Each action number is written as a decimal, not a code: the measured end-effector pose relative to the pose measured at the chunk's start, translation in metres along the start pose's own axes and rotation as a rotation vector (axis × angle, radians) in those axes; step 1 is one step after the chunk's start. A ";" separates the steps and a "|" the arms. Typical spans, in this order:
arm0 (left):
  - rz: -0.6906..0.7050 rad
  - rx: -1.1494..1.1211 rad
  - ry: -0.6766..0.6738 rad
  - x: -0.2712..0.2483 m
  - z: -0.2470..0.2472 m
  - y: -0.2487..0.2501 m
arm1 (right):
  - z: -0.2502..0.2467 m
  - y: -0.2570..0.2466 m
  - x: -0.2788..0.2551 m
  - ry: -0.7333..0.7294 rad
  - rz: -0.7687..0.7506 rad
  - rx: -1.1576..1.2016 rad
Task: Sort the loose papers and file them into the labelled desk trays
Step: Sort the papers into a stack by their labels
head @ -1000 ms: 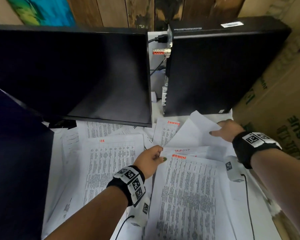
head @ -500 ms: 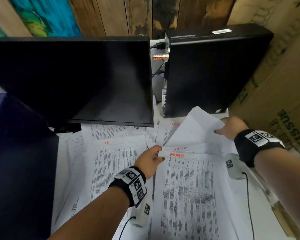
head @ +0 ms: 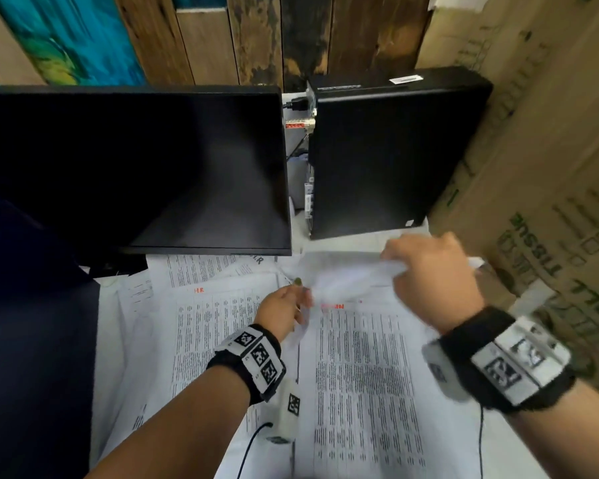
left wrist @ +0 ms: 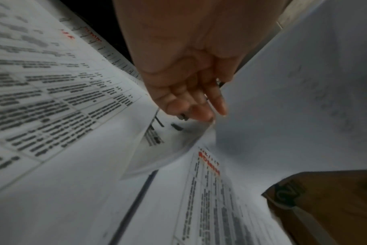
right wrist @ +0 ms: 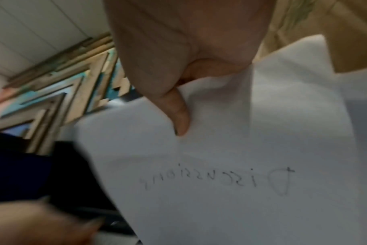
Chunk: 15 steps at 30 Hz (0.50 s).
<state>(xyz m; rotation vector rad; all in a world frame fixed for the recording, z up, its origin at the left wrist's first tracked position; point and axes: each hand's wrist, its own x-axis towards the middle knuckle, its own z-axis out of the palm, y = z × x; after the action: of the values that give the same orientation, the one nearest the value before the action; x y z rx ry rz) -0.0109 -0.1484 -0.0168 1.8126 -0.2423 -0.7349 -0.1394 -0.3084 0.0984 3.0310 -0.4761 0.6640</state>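
Papers cover the desk in front of the monitor, PC tower to its right, boxes beyond that. No trays in view (so filing isn't close, I'd say). Right hand pinches 1 sheet lifted off the pile, right of the monitor's lower corner, long edge running toward the left hand, whose fingers are relaxed w/ tips at the sheet's near edge.

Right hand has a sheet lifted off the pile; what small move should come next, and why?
Probably turn the sheet face up to read it. The right hand pinches it above the pile; handwriting shows mirrored through its back, and no trays are in view. The left hand could steady it.
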 end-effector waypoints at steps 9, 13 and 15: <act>-0.096 0.305 -0.225 -0.013 -0.019 -0.028 | 0.066 -0.039 -0.091 -0.559 -0.333 -0.073; -0.105 0.477 -0.193 -0.024 -0.014 -0.041 | 0.074 -0.035 -0.100 -0.671 -0.341 0.023; -0.136 0.493 -0.218 -0.028 -0.013 -0.046 | 0.074 -0.028 -0.099 -0.889 -0.273 0.089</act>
<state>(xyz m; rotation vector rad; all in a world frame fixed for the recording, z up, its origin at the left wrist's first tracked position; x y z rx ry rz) -0.0341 -0.1074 -0.0457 2.2293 -0.4809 -1.0376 -0.1859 -0.2575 -0.0078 3.2163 0.0002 -0.7224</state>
